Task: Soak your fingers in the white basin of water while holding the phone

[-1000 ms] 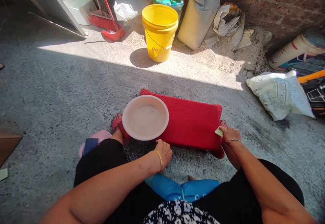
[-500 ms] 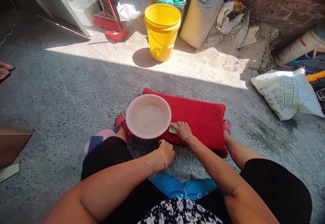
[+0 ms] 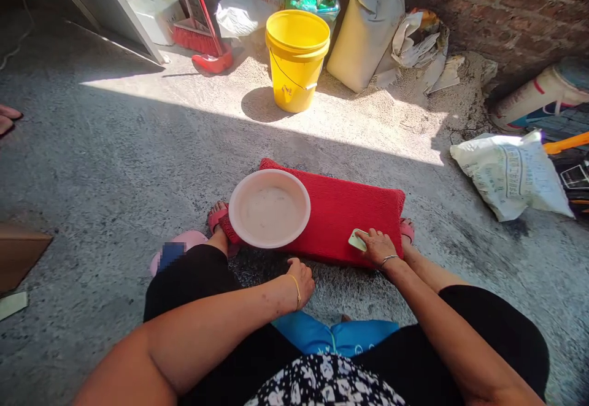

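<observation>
My right hand (image 3: 378, 248) is closed on a pale green scrubbing brush (image 3: 358, 240), pressed against the red, thick-piled cloth (image 3: 350, 210) near its right end. The brush's underside is hidden. The cloth forms a long flat bundle between my feet, with a damp dark patch of floor along its near edge. On its left part rests a pale pink basin (image 3: 271, 210) with cloudy water in it. My left hand (image 3: 302, 281) is loosely curled just short of the cloth and basin, touching neither; nothing shows in its fingers.
A yellow bucket (image 3: 298, 62) stands ahead in sunlight. Behind it are a red broom and dustpan (image 3: 214, 59), full sacks (image 3: 359, 32) and spilled grain by the brick wall. A white bag (image 3: 510, 173) lies at right, a cardboard box (image 3: 23, 252) at left. Another person's foot shows at far left.
My right hand has slid the brush rightward along the cloth, from beside the basin to near the right end. My left hand and the basin stay nearly where they were.
</observation>
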